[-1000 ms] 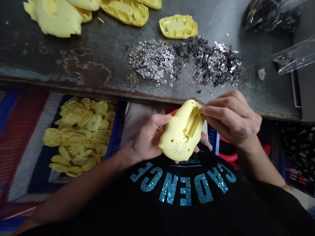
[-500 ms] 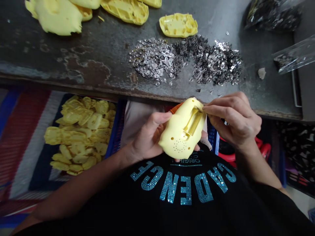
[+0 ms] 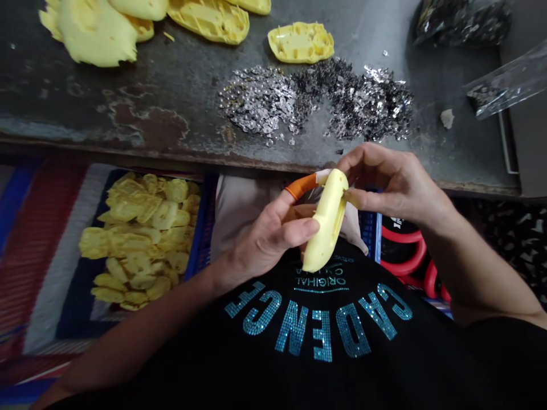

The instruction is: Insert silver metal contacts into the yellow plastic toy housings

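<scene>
My left hand (image 3: 273, 228) is closed around a yellow plastic toy shell (image 3: 322, 228) with a long slot in its face. An orange finger cot (image 3: 302, 186) covers one of its fingers. The shell is tilted nearly edge-on, so the slot shows only as a narrow gap. My right hand (image 3: 384, 176) pinches the shell's upper end, thumb at the slot edge and fingers behind. Whether a small part is under the thumb is hidden. Beyond the hands, small metal battery contacts (image 3: 256, 102) lie in a loose pile on the metal bench (image 3: 171, 148).
More yellow shells (image 3: 301, 42) lie at the back of the bench. A blue crate (image 3: 203, 228) at left below the bench holds many yellow parts (image 3: 141, 233). Plastic bags of dark metal pieces (image 3: 465, 23) rest at the back right. The bench's front edge runs just beyond my hands.
The shell has turned from face-up to nearly on its edge. My right hand has shifted up and left, from pinching beside the slot to gripping the shell's upper end.
</scene>
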The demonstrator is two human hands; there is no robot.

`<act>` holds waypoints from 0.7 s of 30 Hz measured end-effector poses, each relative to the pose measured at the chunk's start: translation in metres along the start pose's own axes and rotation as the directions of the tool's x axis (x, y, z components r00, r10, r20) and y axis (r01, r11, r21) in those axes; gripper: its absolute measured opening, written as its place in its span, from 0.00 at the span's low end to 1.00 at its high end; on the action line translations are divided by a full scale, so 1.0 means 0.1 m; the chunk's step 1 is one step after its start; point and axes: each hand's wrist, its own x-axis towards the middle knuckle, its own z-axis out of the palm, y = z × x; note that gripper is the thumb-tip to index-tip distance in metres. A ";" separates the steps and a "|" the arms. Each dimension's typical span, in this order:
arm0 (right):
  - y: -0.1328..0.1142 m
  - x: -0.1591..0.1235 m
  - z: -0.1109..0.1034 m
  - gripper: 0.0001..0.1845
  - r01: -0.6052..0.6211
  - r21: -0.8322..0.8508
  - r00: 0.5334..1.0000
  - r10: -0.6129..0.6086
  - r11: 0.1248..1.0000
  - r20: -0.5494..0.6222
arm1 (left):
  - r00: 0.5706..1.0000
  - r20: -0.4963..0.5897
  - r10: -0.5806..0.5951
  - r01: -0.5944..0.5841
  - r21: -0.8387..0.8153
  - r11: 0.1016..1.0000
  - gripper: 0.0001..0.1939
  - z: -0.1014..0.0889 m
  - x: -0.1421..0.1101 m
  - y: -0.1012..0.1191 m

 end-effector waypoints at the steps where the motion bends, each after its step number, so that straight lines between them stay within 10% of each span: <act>1: 0.02 0.00 0.02 0.16 0.010 -0.006 1.000 -0.010 1.000 -0.002 | 1.000 -0.002 -0.003 0.003 0.019 1.000 0.44 0.00 -0.01 0.00; 8: 0.37 -0.22 0.28 0.15 0.233 -0.161 0.941 -0.264 0.959 -0.210 | 0.996 -0.038 0.078 -0.060 0.347 0.936 0.38 -0.01 -0.17 0.02; 13: 0.58 -0.35 0.39 0.18 0.335 -0.310 0.828 -0.435 0.890 -0.354 | 0.962 0.011 0.274 -0.199 0.716 0.669 0.31 0.07 -0.21 0.09; 21: 0.63 -0.43 0.38 0.23 0.352 -0.364 0.774 -0.487 0.862 -0.405 | 0.950 0.071 0.304 -0.258 0.728 0.636 0.27 0.11 -0.14 0.08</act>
